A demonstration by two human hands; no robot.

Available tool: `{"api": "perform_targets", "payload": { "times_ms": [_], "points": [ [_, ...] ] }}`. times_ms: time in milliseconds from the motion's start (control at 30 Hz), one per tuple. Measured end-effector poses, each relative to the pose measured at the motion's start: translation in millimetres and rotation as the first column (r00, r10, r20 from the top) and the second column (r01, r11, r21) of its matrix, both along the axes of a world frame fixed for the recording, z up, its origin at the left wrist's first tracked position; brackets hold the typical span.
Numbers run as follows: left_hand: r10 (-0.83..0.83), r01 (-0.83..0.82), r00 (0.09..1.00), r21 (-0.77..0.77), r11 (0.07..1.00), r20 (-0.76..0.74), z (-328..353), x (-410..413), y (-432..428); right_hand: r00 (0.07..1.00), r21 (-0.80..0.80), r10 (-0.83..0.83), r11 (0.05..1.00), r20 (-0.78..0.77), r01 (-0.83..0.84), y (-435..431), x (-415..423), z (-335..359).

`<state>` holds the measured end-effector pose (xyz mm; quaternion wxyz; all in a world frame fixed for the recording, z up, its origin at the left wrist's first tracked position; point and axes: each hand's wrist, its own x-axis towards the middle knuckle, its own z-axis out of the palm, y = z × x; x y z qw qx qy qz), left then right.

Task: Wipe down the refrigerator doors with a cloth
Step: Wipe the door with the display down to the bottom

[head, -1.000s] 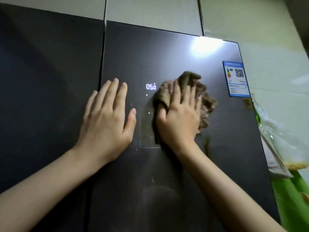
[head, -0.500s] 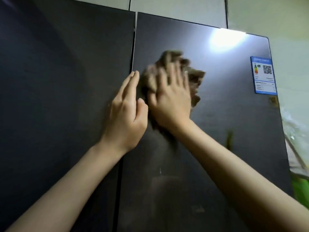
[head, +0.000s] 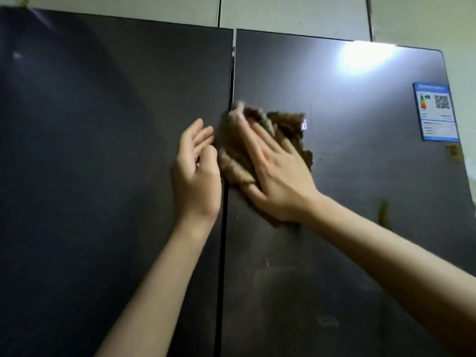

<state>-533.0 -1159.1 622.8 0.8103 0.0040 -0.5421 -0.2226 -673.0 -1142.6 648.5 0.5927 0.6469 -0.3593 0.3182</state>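
Two dark glossy refrigerator doors fill the view: the left door [head: 103,163] and the right door [head: 360,228], split by a vertical seam. A crumpled brown cloth [head: 231,155] lies against the right door's left edge, beside the seam. My right hand [head: 278,173] presses the cloth flat with straight fingers pointing up and left. Just left of the seam, my left hand [head: 195,173] rests on the left door with relaxed fingers, holding nothing. The cloth hides most of the lit temperature display [head: 304,124].
A blue energy label [head: 435,112] with a QR code sticks to the right door's upper right corner. A lamp glare [head: 365,54] reflects near the top. Pale cabinet panels [head: 291,14] run above the doors.
My right hand swept the cloth left across the right door, from over the display to the seam. My left hand shifted from the right door to the left door.
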Motion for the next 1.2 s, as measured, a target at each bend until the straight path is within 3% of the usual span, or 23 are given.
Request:
{"api": "perform_targets", "payload": {
  "times_ms": [100,167,200,267,367,467,567,667,733,800,867,933,1000,1133,1200],
  "points": [
    [0.033,-0.033,0.999,-0.017,0.999,-0.004,-3,-2,-1,0.952,0.146,-0.011,0.987,-0.305,0.059,7,-12,-23],
    [0.044,-0.044,0.999,-0.046,0.998,0.000,-6,-6,0,0.919,0.157,-0.053,0.980,-0.390,0.123,9,-25,4],
    [0.049,-0.048,0.999,-0.060,0.997,0.005,-7,-8,1,0.933,0.126,-0.070,0.985,-0.354,0.121,9,-28,23],
    [0.032,-0.031,0.999,-0.059,0.998,0.008,-5,-10,1,0.989,0.045,-0.074,0.996,-0.131,0.080,8,-27,60],
    [0.005,-0.004,1.000,-0.037,0.999,0.006,-8,-13,4,0.984,0.008,-0.118,0.993,0.133,0.118,4,-17,79],
    [-0.019,0.018,1.000,-0.034,0.999,-0.021,-10,-13,4,0.994,-0.005,-0.060,0.998,0.088,0.061,1,-9,33],
    [-0.010,0.008,0.997,-0.024,1.000,-0.071,-15,-14,3,0.992,0.079,-0.040,0.996,-0.120,0.049,4,-15,-45],
    [0.062,-0.064,0.997,-0.054,0.996,-0.041,-20,-22,9,0.951,0.201,-0.033,0.975,-0.307,0.099,15,-31,-47],
    [0.128,-0.126,0.992,-0.090,0.988,0.016,-22,-27,14,0.956,0.138,-0.094,0.981,-0.277,0.136,20,-44,-15],
    [0.235,-0.227,0.970,-0.121,0.966,0.060,-24,-30,15,0.988,0.075,-0.133,0.987,-0.085,0.139,24,-53,7],
    [0.410,-0.392,0.908,-0.168,0.905,0.091,-28,-32,15,0.981,0.022,-0.129,0.992,0.146,0.127,20,-52,0],
    [0.601,-0.563,0.792,-0.247,0.789,0.112,-33,-34,15,0.965,-0.026,-0.100,0.994,0.241,0.110,13,-43,-32],
    [0.732,-0.672,0.671,-0.319,0.668,0.120,-38,-36,14,0.983,0.006,-0.077,0.997,0.168,0.077,12,-42,-68],
    [0.851,-0.754,0.504,-0.406,0.516,0.147,-42,-41,9,0.965,0.171,-0.094,0.976,-0.244,0.138,29,-73,-75],
    [0.889,-0.774,0.432,-0.443,0.452,0.151,-39,-43,7,0.965,0.134,-0.122,0.979,-0.230,0.156,33,-92,-46]
  ]
}}
